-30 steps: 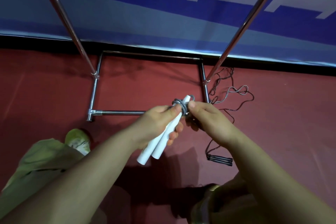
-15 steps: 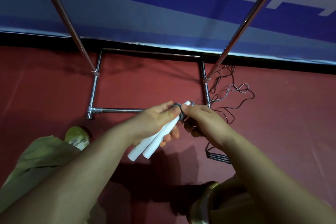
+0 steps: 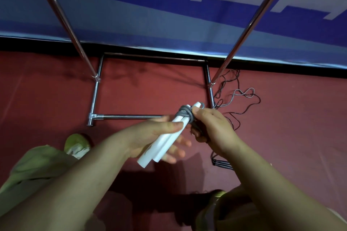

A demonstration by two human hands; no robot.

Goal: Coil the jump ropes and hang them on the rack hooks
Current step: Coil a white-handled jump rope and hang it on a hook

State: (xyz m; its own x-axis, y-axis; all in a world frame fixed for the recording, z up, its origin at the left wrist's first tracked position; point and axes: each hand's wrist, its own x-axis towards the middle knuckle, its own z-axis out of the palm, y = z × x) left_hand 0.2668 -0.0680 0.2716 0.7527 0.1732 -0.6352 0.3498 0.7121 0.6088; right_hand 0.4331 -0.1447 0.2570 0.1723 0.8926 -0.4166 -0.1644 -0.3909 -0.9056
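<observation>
Two white jump rope handles lie side by side, with grey cord wound round their upper ends. My left hand holds the handles, thumb pressed on top and fingers underneath. My right hand pinches the grey cord at the handles' tops and holds the coiled bundle. A second jump rope with dark cord lies loose and tangled on the red floor to the right, its black handles near my right forearm. The chrome rack stands in front; its hooks are out of view.
Two slanted chrome poles rise from the rack's floor frame. A blue and white banner covers the wall behind. My green shoe and trouser legs are at lower left and lower right on the red floor.
My left hand slid down the white handles, its thumb now lower. The wound grey cord at the top shows more. My right hand stays on the cord.
</observation>
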